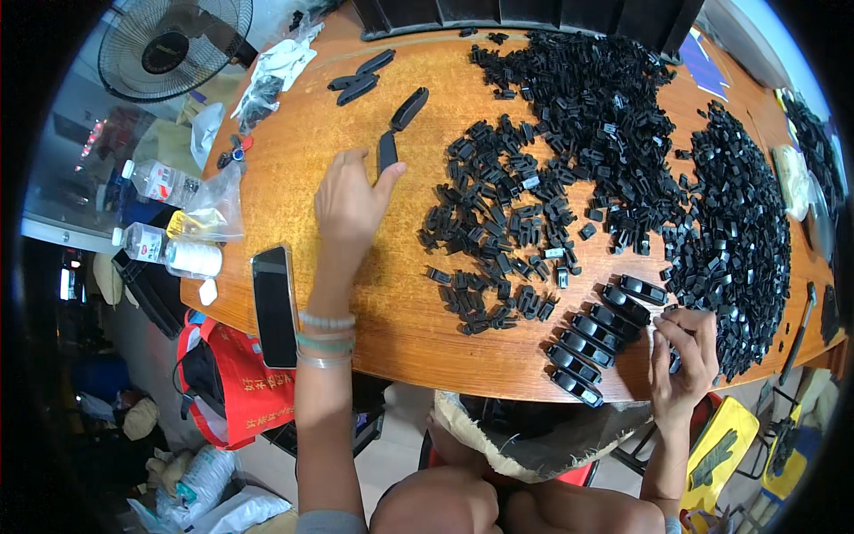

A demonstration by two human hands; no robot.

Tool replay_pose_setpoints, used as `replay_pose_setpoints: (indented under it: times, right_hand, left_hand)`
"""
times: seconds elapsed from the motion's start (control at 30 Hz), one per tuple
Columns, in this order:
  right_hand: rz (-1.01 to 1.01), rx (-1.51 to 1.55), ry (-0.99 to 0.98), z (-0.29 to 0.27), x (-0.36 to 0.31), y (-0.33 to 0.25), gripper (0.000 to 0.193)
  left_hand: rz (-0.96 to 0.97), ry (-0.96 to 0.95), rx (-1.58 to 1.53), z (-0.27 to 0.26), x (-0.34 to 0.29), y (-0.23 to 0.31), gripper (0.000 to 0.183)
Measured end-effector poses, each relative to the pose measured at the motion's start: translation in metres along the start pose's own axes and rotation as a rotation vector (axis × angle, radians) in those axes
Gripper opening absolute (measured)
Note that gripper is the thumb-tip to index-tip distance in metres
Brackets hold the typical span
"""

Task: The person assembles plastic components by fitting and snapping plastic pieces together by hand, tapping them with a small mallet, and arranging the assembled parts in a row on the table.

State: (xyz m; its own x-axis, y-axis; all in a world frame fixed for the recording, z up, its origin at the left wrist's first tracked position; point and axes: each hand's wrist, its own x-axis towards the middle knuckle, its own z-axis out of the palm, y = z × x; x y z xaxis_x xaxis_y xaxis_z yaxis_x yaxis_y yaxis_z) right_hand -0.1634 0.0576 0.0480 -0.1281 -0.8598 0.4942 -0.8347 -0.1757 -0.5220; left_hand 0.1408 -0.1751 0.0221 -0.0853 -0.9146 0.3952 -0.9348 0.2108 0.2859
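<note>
Lots of black plastic here. Left hand (350, 203) has thumb and fingers spread at the near end of a slim, round-ended black piece (388, 149) lying on the table (294, 160); can't tell if they touch. Right hand (685, 356) has thumb and finger close together beside a row of glossy, curved black parts (583, 347); can't tell if it's pinching anything. Tiny, jagged black clips (614, 116) are heaped right of centre. Tabletop's orangey wood grain, kinda blotchy. Room's cluttered: wire-cage fan (173, 52) upper left, dark phone (273, 307), clear bottles (160, 182) with printed labels, red bag (240, 383) with yellowish lettering.
</note>
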Motion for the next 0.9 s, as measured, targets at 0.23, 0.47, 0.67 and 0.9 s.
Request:
replay_pose_setpoints:
  times: [0.23, 0.47, 0.67, 0.9]
  right_hand:
    - [0.037, 0.094, 0.038, -0.005, 0.0, -0.016, 0.02]
    - [0.169, 0.579, -0.213, 0.011, -0.003, -0.034, 0.034]
    - [0.479, 1.062, -0.253, 0.018, -0.013, -0.034, 0.035]
    - [0.359, 0.65, -0.26, 0.012, -0.018, -0.029, 0.025]
  left_hand:
    - [-0.111, 0.021, 0.016, -0.015, 0.017, 0.003, 0.03]
    - [-0.237, -0.839, -1.562, -0.068, -0.107, 0.124, 0.022]
    - [-0.304, -1.132, -1.499, -0.056, -0.139, 0.14, 0.033]
    - [0.057, -0.655, -1.13, -0.06, -0.145, 0.143, 0.056]
